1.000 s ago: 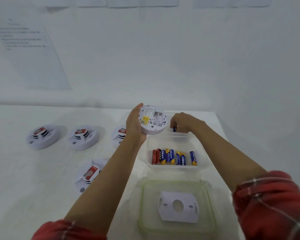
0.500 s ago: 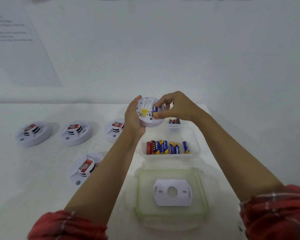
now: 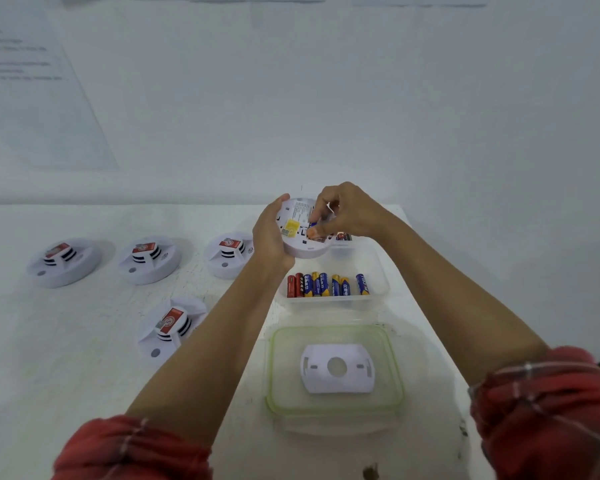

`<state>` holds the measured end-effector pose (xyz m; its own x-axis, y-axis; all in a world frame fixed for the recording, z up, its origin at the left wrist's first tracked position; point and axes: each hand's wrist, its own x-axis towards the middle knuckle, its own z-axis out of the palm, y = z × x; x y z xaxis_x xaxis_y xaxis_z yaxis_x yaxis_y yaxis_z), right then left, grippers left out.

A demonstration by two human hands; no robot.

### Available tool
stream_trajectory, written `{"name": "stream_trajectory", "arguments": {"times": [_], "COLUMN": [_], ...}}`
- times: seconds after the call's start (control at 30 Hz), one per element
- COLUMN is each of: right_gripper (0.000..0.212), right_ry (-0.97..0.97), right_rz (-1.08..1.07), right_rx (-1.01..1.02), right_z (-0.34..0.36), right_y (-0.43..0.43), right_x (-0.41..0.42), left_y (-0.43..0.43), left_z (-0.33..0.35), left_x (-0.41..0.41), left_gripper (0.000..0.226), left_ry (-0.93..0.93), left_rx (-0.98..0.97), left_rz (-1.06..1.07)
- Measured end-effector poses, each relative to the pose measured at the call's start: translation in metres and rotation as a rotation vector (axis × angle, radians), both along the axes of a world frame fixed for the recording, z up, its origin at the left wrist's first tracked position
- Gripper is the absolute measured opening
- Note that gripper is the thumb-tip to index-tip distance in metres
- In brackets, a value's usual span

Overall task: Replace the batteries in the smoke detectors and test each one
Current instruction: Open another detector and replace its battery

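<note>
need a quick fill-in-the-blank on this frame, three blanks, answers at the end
1. The left hand grips a raised detector while the right hand pinches a battery at it; ___ more detectors sit on the table.
2. The white bracket lies on a lid with a ___ rim.
3. In the tub, the two leftmost batteries in the row are ___.

Answers: four; green; red.

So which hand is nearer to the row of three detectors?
Left. The left hand is beside the row's end detector; the right hand is farther right, past the held detector.
</note>
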<state>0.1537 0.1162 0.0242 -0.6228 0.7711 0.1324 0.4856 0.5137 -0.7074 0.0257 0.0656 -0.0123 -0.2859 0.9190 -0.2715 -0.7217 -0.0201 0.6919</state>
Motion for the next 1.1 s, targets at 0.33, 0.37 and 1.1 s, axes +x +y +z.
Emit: {"name": "stream_trajectory", "arguments": {"times": [0.33, 0.37, 1.1], "right_gripper": [0.045, 0.048, 0.03], "right_ry": [-0.433, -0.566, 0.218], "right_rz": [-0.16, -0.117, -0.139], "right_rx": [0.017, 0.014, -0.222], "right_z": [-0.023, -0.026, 0.013], "right_y": [0.044, 0.047, 0.023], "right_x": [0.01, 0.007, 0.001], "left_y": [0.01, 0.01, 0.015], "left_z": [-0.002, -0.003, -0.012], "left_x": [-0.022, -0.023, -0.029], "left_gripper": [0.017, 0.015, 0.015], "left_ry": [0.124, 0.127, 0.121], "left_rx": [-0.032, -0.041, -0.012], "left_rz": [0.133, 0.131, 0.099]}}
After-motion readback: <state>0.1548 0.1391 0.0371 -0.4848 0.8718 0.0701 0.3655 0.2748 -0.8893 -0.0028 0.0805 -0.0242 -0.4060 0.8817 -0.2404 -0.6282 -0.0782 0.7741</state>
